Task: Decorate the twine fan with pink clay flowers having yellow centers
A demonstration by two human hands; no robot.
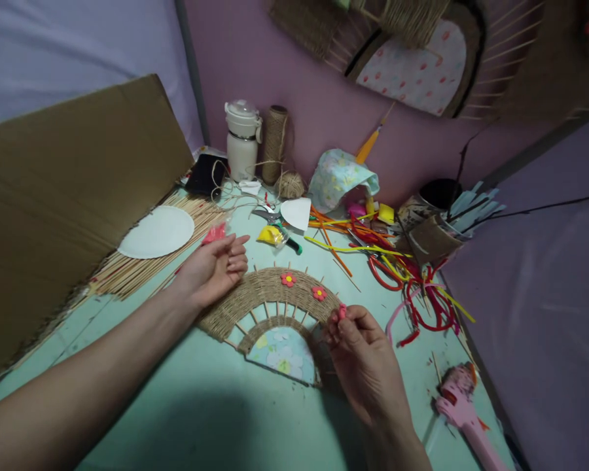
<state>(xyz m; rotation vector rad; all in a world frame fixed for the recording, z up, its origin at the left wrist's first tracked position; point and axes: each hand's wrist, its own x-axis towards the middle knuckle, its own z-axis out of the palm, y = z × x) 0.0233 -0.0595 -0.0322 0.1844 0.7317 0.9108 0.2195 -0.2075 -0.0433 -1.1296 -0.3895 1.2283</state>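
My right hand (368,356) pinches a small pinkish-red piece of clay (342,311) between thumb and fingertips, over the right end of a woven fan (260,288). The fan lies flat, with a twine-wrapped arc on thin sticks and a floral fabric half-circle (279,356) at its base. Two red clay flowers (288,279) with yellow centres sit on the arc. My left hand (218,268) is palm up over the fan's left side, fingers loosely bent, with nothing in it. Just behind it is a packet of red clay (216,231).
A yellow clay packet (269,235) and cutters (294,244) lie behind the fan. Pipe cleaners (429,307) and scissors (383,275) spread to the right, near a pink glue gun (464,412). Sticks (122,275), a white oval (158,232) and cardboard (78,190) are left.
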